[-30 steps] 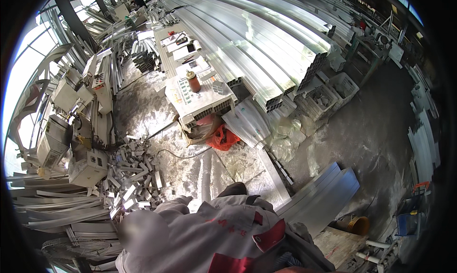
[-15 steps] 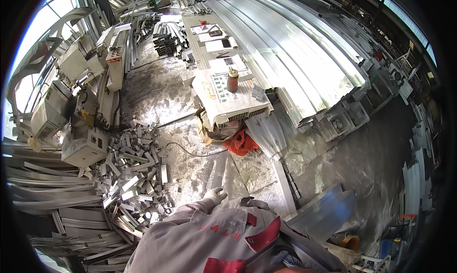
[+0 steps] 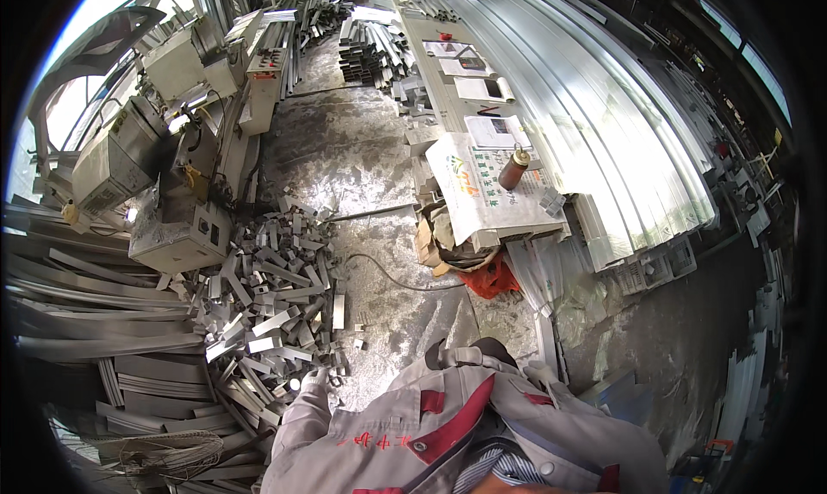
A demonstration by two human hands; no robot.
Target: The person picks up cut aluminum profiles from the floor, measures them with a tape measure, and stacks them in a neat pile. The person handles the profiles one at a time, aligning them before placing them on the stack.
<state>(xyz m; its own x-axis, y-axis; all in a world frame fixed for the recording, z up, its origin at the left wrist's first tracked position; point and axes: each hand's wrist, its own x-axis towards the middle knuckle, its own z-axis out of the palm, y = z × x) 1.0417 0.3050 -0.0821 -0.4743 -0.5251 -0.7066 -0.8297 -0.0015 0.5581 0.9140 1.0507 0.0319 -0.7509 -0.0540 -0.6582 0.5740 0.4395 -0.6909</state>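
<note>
My left hand [image 3: 318, 377], in a pale glove, hangs low beside my grey-sleeved body. It is nearest to a heap of short silvery metal offcuts [image 3: 280, 309] on the floor. Its fingers are too small and foreshortened to read, and I see nothing held in it. My right hand does not show. Ahead to the right is a low bench [image 3: 474, 188] covered with a printed white sheet. On it stand a reddish-brown bottle [image 3: 514, 169] with a narrow top and a small grey block [image 3: 552, 202]. Papers [image 3: 494, 132] and a dark phone-like thing [image 3: 493, 89] lie farther along.
A cutting machine with pale metal housings [image 3: 177, 236] stands at the left. Long sheeted profiles [image 3: 603, 141] stretch along the right. A red plastic bag [image 3: 489, 279] sits under the bench's near end. A thin cable [image 3: 388, 276] crosses the floor, and stacked strips [image 3: 95, 343] fill the lower left.
My view has turned, so bench and machine appear farther right. My left hand has moved from in front of my body to its left side, lower, beside the offcuts.
</note>
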